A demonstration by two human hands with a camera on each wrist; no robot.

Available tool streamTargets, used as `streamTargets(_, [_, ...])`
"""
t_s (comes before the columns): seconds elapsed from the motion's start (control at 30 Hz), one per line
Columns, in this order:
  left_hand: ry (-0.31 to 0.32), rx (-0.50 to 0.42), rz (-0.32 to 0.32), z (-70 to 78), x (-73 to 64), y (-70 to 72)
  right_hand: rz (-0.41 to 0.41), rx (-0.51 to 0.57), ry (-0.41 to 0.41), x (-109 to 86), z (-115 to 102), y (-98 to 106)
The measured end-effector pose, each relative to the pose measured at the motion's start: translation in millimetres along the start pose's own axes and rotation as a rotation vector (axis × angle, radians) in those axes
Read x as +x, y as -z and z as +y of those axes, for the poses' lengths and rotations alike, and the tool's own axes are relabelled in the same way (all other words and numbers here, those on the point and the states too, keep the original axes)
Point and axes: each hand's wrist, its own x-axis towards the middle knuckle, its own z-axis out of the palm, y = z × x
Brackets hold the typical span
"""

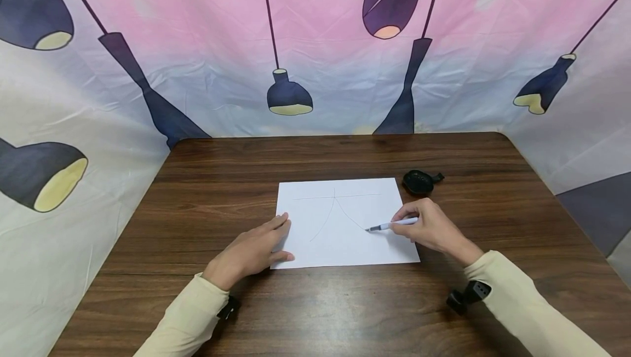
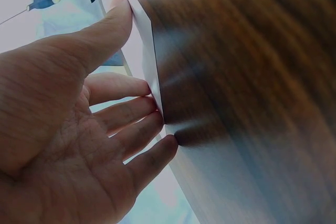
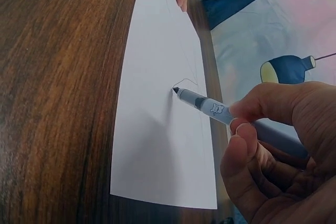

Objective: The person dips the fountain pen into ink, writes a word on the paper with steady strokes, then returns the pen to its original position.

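Note:
A white sheet of paper [image 1: 340,247] lies on the wooden table, bearing thin lines: one across, a short upright, and two curved strokes that spread downward. My right hand [image 1: 430,226] pinches a pale pen [image 3: 210,106] with a small cartoon print, its dark tip at the lower end of the right-hand stroke. At the sheet's left edge rests my left hand [image 1: 253,248], fingers extended, thumb on the paper near its lower left corner. In the left wrist view the fingertips [image 2: 149,88] meet the paper's edge, and the little finger touches the wood.
Beyond the sheet's upper right corner sits a small black object [image 1: 419,182] with a short tab. The brown table [image 1: 222,165] extends around the paper. A cloth printed with lamps [image 1: 290,94] hangs behind the table's far edge.

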Motion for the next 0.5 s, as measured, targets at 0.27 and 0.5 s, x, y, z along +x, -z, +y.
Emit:
streamTargets(0.27, [-0.021,0.011,0.008,-1.2,1.0,-0.2,-0.012,0.001,0.014,-2.6,2.1,5.0])
streamTargets(0.5, [-0.016,0.011,0.002,-1.1,1.1,0.0,-0.029,-0.011,0.003,-4.7,3.0,8.6])
